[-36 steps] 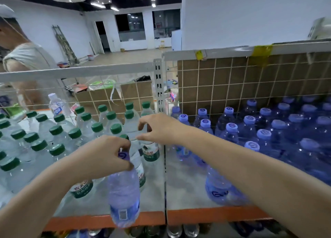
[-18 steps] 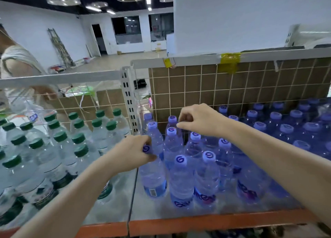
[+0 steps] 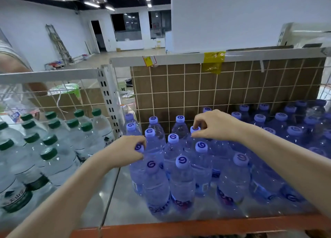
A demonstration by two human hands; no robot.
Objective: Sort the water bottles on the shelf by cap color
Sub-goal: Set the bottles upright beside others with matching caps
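2 hands (image 3: 123, 151) (image 3: 213, 126), each pinching 1 blue-cap bottle (image 3: 139, 166) (image 3: 194, 135); green-caps (image 3: 53, 148) L bay.

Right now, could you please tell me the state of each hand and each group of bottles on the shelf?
left hand: grips the cap of a purple-capped bottle at the left edge of the purple group.
right hand: pinches the cap of another purple-capped bottle further back.
green-capped bottles: upright, capped, grouped in the left bay.
purple-capped bottles: upright, capped, grouped in the right bay.
shelf: bare strip between the two groups.
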